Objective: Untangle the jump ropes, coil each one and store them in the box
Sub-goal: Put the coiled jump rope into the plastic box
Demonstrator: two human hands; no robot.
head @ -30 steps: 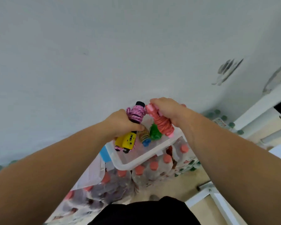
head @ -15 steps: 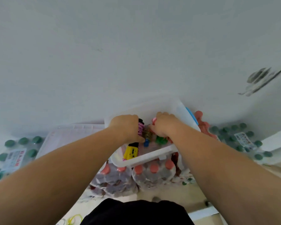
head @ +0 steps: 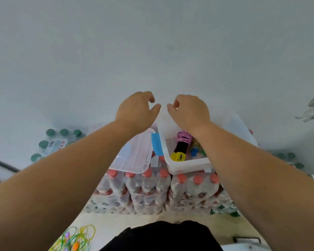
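Head: clear box [head: 187, 166] holds coiled ropes [head: 184, 140].

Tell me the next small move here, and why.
Probably lower the left hand toward the tangled yellow-green rope on the floor: it and the right hand hover empty above the box, where coiled ropes already lie.

Both arms are stretched forward, the bare left forearm [head: 71, 169] and right forearm [head: 252, 169] being brought in from the lower corners of the view toward the middle. The left hand [head: 136, 111] and right hand [head: 189, 113] are held side by side, near but apart, backs turned upward. Both are seen empty, fingers loosely curled, thumbs pointed toward each other.
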